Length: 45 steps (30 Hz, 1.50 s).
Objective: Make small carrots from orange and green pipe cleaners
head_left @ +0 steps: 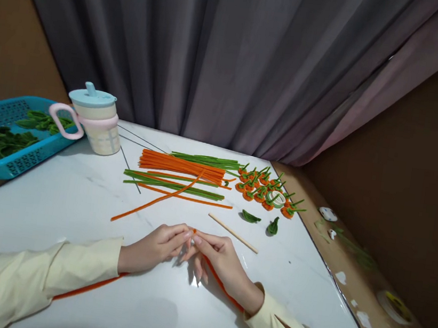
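Note:
My left hand (163,245) and my right hand (222,261) meet over the white table, fingertips pinched together on an orange pipe cleaner (222,287). A small orange bit shows between the thumbs. One length of orange runs under my right hand, and another orange stretch (89,288) emerges below my left forearm; whether they are one piece is hidden. Beyond my hands lies a wooden stick (233,233). Farther off, a bundle of orange pipe cleaners (182,165) lies with green pipe cleaners (176,185), and a loose orange one (157,200) slants across them.
Several small orange pieces with green stems (250,190) cluster at the right around a white tape roll (276,198). Two green leaf shapes (250,217) lie nearer. At the left stand a lidded cup (101,135) and a blue basket (12,168) of green leaves. A grey curtain (217,56) hangs behind.

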Motion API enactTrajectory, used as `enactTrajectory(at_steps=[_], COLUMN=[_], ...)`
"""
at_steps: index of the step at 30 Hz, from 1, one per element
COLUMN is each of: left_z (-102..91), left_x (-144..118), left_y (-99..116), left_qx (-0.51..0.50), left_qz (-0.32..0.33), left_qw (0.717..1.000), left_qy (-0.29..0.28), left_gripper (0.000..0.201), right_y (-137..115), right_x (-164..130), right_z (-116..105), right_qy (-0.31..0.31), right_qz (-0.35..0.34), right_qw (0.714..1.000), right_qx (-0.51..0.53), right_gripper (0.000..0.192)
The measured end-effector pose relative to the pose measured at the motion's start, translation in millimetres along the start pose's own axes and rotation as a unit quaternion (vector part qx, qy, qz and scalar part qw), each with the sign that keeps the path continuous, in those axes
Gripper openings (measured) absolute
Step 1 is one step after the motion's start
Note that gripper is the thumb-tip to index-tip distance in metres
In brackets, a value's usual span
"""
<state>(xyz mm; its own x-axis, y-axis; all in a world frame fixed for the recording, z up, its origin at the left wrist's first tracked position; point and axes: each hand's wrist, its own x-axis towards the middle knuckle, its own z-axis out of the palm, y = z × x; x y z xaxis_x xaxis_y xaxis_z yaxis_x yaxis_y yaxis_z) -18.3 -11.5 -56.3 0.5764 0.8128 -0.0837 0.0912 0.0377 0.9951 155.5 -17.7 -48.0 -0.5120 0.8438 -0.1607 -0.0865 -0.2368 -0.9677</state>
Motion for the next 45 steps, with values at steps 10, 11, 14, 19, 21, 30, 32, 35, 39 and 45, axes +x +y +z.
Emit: enactTrajectory(at_steps=[10, 11, 14, 19, 21, 30, 32, 35, 39, 45], left_z=[-4.0, -4.2, -4.8, -5.3, -5.5, -6.0, -5.7, -5.2, -4.8, -4.9], left_x=[-1.6, -1.4, -1.1, -2.4, -2.9, -2.1, -1.9, -1.2, 0.0, 0.8], left_y=[-0.3, -0.1, 1.4, 4.7, 4.5, 0.8, 0.3, 0.0, 0.4, 1.6], left_qx=[0.116, 0.123, 0.137, 0.163, 0.168, 0.139, 0.12, 0.082, -0.01, -0.062], left_qz=[0.047, 0.054, 0.072, 0.074, 0.061, 0.041, 0.029, 0.009, -0.024, -0.035], left_qw=[0.992, 0.991, 0.988, 0.984, 0.984, 0.989, 0.992, 0.997, 1.0, 0.997], left_qy=[0.006, 0.005, 0.005, 0.004, 0.0, 0.0, 0.005, 0.009, -0.007, -0.021], left_gripper=[0.034, 0.034, 0.032, 0.029, 0.029, 0.031, 0.032, 0.033, 0.035, 0.038], right_y=[7.1, 7.8, 7.5, 4.3, 6.3, 23.0, 22.7, 22.6, 24.3, 26.5], right_x=[-0.1, -0.4, -2.1, -5.6, -6.1, -3.5, -3.4, -3.0, -2.6, -2.7], right_z=[-1.5, -1.9, -2.2, -3.9, -6.6, -13.7, -12.3, -11.1, -11.7, -12.3], right_qy=[0.009, 0.008, 0.007, 0.017, 0.013, 0.011, 0.018, 0.03, 0.035, 0.041], right_qz=[-0.008, -0.013, -0.039, -0.126, -0.176, -0.382, -0.388, -0.386, -0.379, -0.373], right_qw=[0.998, 0.997, 0.99, 0.946, 0.916, 0.706, 0.664, 0.633, 0.639, 0.639], right_qx=[-0.067, -0.081, -0.139, -0.297, -0.36, -0.596, -0.639, -0.67, -0.668, -0.671], right_gripper=[0.046, 0.046, 0.045, 0.043, 0.038, 0.05, 0.051, 0.052, 0.053, 0.055])
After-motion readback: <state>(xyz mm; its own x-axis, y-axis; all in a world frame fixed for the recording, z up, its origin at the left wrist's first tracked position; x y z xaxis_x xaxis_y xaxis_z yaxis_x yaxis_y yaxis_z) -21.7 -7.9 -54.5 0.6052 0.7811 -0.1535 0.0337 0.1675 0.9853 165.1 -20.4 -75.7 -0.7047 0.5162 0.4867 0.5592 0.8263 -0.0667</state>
